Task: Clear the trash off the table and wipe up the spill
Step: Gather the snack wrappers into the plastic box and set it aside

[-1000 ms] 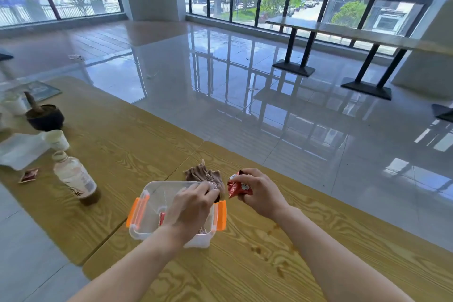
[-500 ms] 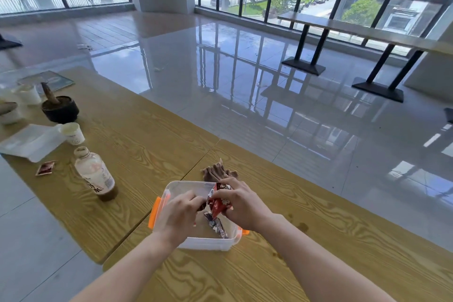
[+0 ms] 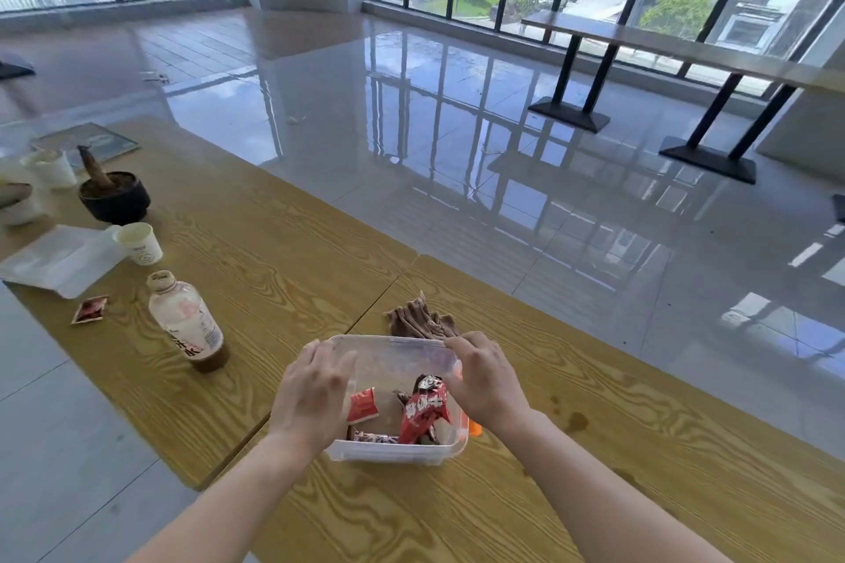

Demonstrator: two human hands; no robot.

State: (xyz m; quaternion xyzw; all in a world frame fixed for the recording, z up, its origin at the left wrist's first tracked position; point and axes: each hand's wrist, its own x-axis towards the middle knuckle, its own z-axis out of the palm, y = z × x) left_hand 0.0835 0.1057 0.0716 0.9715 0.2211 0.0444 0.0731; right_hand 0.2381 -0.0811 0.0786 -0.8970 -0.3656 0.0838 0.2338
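A clear plastic container (image 3: 393, 453) with orange latches stands on the wooden table (image 3: 594, 494) in front of me. Inside lie a red snack wrapper (image 3: 425, 411), a red-and-white packet (image 3: 363, 405) and a dark wrapper. My left hand (image 3: 311, 393) grips the container's left side and covers that latch. My right hand (image 3: 489, 379) holds the right rim, fingers on the far corner. A crumpled brown cloth (image 3: 418, 320) lies just behind the container. Dark spill drops (image 3: 576, 421) dot the table to the right of my right wrist.
To the left stand a drink bottle (image 3: 187, 320), a paper cup (image 3: 138, 243), a black bowl (image 3: 114, 194) and a white plastic lid (image 3: 55, 258). A small red packet (image 3: 90, 309) lies near the lid. The table's far edge drops to a glossy floor.
My right hand has let go of the red wrapper, which now lies in the container. Both hands have moved to the container's sides.
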